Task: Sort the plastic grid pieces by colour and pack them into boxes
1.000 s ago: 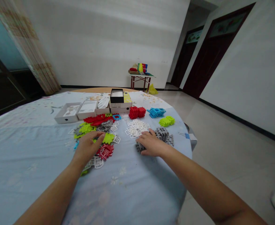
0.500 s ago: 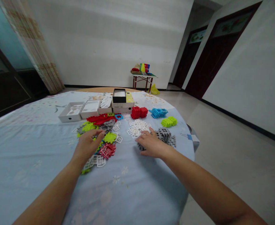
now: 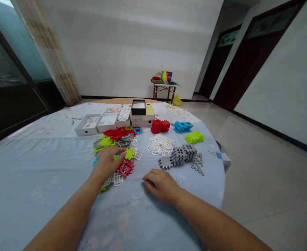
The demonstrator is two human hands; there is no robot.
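Observation:
My left hand (image 3: 109, 161) reaches over a mixed heap of flat plastic pieces. Its thumb and forefinger are a little apart, at the left edge of a lime green toothed piece (image 3: 130, 153); blue shows in the gap between them. Just nearer lies a dark red toothed piece (image 3: 125, 168), with white lattice pieces (image 3: 118, 179) below it. My right hand (image 3: 162, 185) is low over the tablecloth, fingers curled in, nothing seen in them. Beyond it are stacked grey toothed pieces (image 3: 179, 156) and a pile of white lattice pieces (image 3: 161, 144).
Red (image 3: 160, 126), blue (image 3: 182, 127) and lime green (image 3: 194, 137) stacks stand at the right. Open white boxes (image 3: 88, 125) and a black box (image 3: 138, 107) line the back. A clip (image 3: 218, 155) holds the cloth at the table's right edge.
My right hand has left the grey stack and come back toward me, its spread fingers now curled. My left hand has moved slightly toward the lime green piece. The view has shifted a little.

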